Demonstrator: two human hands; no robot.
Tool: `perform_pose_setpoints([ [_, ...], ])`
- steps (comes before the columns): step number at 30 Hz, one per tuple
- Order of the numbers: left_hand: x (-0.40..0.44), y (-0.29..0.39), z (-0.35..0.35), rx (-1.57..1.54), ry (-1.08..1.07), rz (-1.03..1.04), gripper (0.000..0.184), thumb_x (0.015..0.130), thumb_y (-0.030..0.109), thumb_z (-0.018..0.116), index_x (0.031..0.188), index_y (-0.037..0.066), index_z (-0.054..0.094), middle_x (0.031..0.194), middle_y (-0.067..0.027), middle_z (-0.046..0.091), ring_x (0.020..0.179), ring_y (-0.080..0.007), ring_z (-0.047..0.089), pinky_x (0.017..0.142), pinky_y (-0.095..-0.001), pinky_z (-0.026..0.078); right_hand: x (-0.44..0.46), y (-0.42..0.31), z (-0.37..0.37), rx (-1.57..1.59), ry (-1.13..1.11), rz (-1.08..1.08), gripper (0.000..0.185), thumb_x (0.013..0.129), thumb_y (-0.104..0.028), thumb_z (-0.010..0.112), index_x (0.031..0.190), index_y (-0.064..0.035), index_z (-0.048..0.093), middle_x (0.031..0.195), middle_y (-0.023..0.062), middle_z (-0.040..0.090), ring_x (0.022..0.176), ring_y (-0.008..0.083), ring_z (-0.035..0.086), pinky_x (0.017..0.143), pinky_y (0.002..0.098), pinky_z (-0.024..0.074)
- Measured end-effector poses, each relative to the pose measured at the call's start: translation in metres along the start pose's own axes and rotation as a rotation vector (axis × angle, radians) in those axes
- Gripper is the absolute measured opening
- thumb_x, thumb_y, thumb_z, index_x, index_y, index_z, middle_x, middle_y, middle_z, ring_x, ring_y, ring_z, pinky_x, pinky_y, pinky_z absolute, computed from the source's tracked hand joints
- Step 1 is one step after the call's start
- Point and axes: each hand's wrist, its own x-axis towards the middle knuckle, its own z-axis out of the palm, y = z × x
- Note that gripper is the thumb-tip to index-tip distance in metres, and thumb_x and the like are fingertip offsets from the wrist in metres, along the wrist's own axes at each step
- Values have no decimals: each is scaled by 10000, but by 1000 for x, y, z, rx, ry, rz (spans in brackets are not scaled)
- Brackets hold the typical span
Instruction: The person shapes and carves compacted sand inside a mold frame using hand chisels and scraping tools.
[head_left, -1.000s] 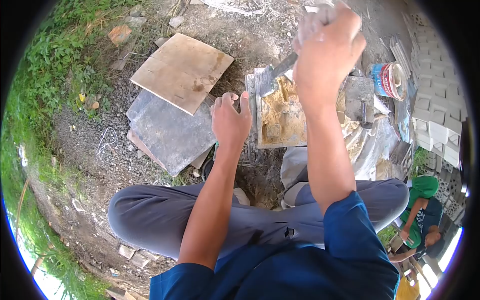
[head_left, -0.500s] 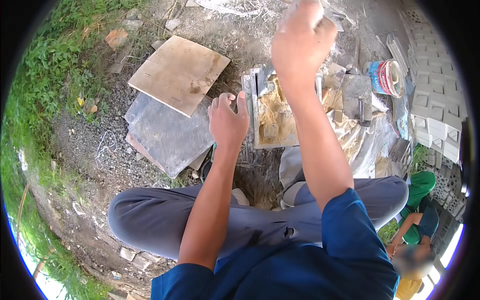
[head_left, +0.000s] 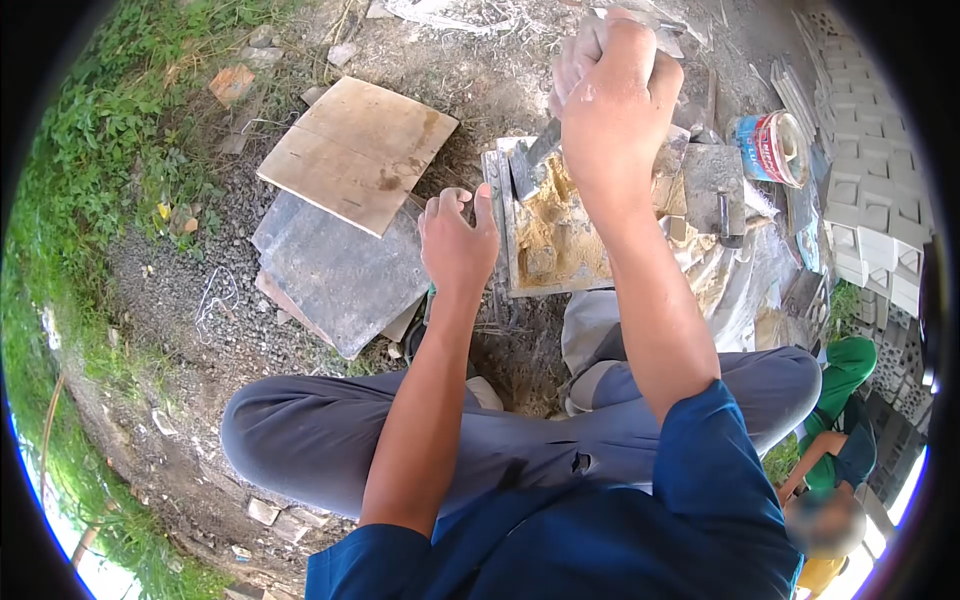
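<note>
My left hand point(head_left: 458, 240) hovers between the grey sheet and the mould's left side, its fingers loosely bent, the thumb apart and nothing in it. Past the far edge of the mould is my right hand point(head_left: 618, 95), with powder-dusted fingers curled closed. What they hold, if anything, is hidden behind the hand. Below it lies a shallow wooden mould or tray point(head_left: 560, 280) with crumbly yellow-tan material point(head_left: 545, 215) in it. A dark grey flat piece point(head_left: 543, 145) slants at the mould's upper left. My right forearm covers the mould's right part.
Left of the mould, a plywood board point(head_left: 355, 145) overlaps a grey sheet point(head_left: 340, 265). Rightward are a metal plate with a handle point(head_left: 713, 190) and a paint bucket point(head_left: 770, 150). Pale moulded blocks point(head_left: 870, 190) are stacked at far right. Another person point(head_left: 825, 470) sits at lower right.
My right hand has moved slightly down and right, showing more of its fingers. The dark grey piece at the mould now leans more to the right. My left hand stays nearly still.
</note>
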Motion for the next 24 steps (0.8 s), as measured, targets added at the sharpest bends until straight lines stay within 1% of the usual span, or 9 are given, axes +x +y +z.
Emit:
perform_pose_setpoints([
  [2, 5, 1, 0, -12, -46, -15, 395, 963, 413, 625, 982, 20, 658, 968, -159, 665, 959, -357, 619, 844, -464, 486, -1, -9, -11, -74, -188, -63, 391, 959, -191, 390, 591, -117, 281, 534, -21, 291, 459, 85, 255, 430, 271, 210],
  [3, 2, 0, -1, -18, -93, -52, 408, 961, 422, 621, 1027, 21, 651, 1026, -167, 647, 1017, -373, 592, 867, -482, 484, -4, -10, -17, 133, -221, 23, 434, 982, -263, 389, 589, -118, 275, 533, -20, 268, 465, 88, 226, 445, 269, 195],
  [7, -1, 6, -5, -37, -140, -99, 400, 959, 420, 624, 1020, 25, 650, 1013, -158, 647, 1019, -364, 592, 871, -473, 482, -6, -20, -27, 102, -304, 96, 486, 1006, -346, 379, 579, -130, 290, 531, -27, 272, 483, 88, 224, 467, 269, 174],
  [8, 0, 4, -3, -27, -87, -51, 391, 963, 411, 624, 983, 22, 659, 965, -152, 666, 971, -351, 619, 852, -455, 484, -10, -22, -37, 94, -299, 90, 486, 1006, -346, 379, 579, -130, 290, 531, -27, 272, 483, 88, 224, 467, 269, 174],
  [10, 3, 6, 1, -22, -19, -17, 387, 967, 402, 624, 946, 18, 667, 916, -145, 685, 923, -337, 646, 832, -437, 486, -18, -21, -52, 243, -475, -2, 446, 1026, -196, 384, 606, -70, 299, 546, -31, 298, 486, 76, 255, 458, 272, 190],
  [13, -2, 9, -4, -35, -25, -56, 393, 969, 401, 622, 939, 12, 669, 914, -145, 687, 917, -334, 646, 834, -434, 486, -19, -19, -52, 278, -453, 24, 466, 1037, -211, 394, 604, -68, 299, 541, -32, 282, 492, 72, 244, 462, 274, 187],
  [16, 3, 9, 2, -27, -10, -3, 395, 968, 398, 626, 940, 6, 668, 915, -148, 688, 919, -334, 646, 837, -430, 486, -13, -27, -65, 158, -554, -8, 525, 1026, -393, 399, 587, -111, 338, 531, -40, 300, 482, 86, 228, 469, 280, 177],
  [18, 2, 7, 1, -31, -6, -6, 399, 968, 398, 626, 945, 2, 665, 913, -149, 689, 918, -336, 646, 839, -430, 486, -21, -19, -76, 292, -582, 56, 551, 1023, -402, 424, 572, -101, 330, 522, -35, 302, 477, 93, 223, 469, 286, 178],
  [24, 2, 10, 1, -41, -15, -10, 410, 976, 406, 617, 945, -1, 664, 909, -146, 694, 923, -332, 651, 847, -430, 483, -23, -21, -85, 243, -645, 51, 591, 1021, -420, 449, 548, -88, 324, 500, -22, 300, 463, 102, 234, 465, 297, 184],
])
